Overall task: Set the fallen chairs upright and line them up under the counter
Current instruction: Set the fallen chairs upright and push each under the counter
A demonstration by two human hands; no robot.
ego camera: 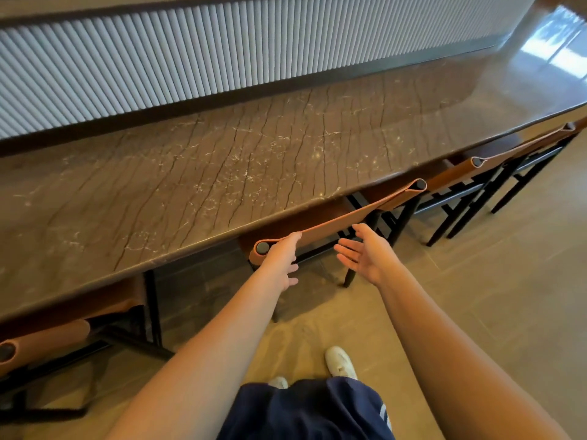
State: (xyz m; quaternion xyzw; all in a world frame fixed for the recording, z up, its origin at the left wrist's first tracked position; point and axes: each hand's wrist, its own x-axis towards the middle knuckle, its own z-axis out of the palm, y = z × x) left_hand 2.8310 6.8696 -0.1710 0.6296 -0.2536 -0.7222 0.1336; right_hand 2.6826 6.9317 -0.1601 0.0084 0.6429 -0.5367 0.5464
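The nearest chair point(343, 214) is seen upright at 12 o'clock, its seat tucked under the worktop point(222, 160). Two more chairs point(457, 173) are ranged toward 2 o'clock and another point(47, 341) at 9 o'clock. The left hand point(281, 258) is laid against the tan backrest near its 9 o'clock end, the forefinger stretched along the top edge and the other fingers point(293, 268) loosely bent, nothing being clasped. The right hand point(365, 252) is held just short of the backrest, palm turned inward, its fingers point(344, 252) spread.

The dark frame is judged stiff and moderately heavy, whereas the leather sling is soft and would give if pushed at mid-span. A hold is best taken at the wrapped ends, where the uprights lie beneath. On the smooth floor point(476, 281) the legs should slide readily.
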